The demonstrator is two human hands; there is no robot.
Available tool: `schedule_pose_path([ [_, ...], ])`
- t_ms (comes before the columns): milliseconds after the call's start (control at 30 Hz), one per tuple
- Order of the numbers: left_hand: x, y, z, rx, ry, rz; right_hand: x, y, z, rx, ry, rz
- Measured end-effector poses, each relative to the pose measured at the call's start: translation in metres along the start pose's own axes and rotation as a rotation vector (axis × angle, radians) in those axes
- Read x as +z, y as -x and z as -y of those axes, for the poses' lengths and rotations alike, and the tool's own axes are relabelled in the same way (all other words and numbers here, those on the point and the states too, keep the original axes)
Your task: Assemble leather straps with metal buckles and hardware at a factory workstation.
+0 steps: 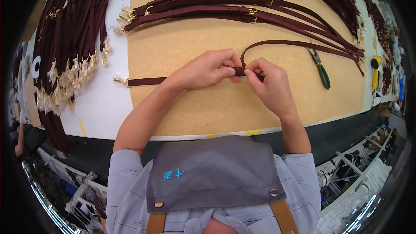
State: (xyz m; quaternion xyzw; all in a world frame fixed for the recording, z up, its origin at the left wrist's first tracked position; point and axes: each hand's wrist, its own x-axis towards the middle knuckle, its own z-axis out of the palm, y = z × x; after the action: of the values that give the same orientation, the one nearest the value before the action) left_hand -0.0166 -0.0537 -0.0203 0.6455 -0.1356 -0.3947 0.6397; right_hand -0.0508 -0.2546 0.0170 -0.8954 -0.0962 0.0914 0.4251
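Observation:
A dark burgundy strap [147,81] lies across the brown board, its left end fitted with a gold-coloured snap hook [121,81] in clear wrapping. My left hand [212,68] pinches this strap near the middle of the board. Close beside it, my right hand [269,80] is closed on the same strap, thumb against bent fingers. Between the two hands a bit of gold metal shows, mostly hidden by the fingertips. From there a narrower length of strap [286,43] loops up and runs off to the right. Green-handled pliers [320,69] lie right of my right hand.
Finished-looking burgundy straps with gold buckles [252,15] lie beyond my hands. Many hanging straps with wrapped hooks [78,69] are bundled at the left. More straps [342,8] pile at the far right. A yellow-and-black tool [375,71] rests by the table's right edge.

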Motion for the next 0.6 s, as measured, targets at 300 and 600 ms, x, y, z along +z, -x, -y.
schedule_pose_path([
  [300, 0.002, -0.002, 0.003, 0.001, 0.051, -0.050, 0.007, 0.000, -0.009, 0.123, -0.169, -0.042],
  [600, 0.000, -0.001, -0.005, -0.036, 0.026, 0.031, -0.002, -0.011, -0.007, 0.044, -0.122, 0.083],
])
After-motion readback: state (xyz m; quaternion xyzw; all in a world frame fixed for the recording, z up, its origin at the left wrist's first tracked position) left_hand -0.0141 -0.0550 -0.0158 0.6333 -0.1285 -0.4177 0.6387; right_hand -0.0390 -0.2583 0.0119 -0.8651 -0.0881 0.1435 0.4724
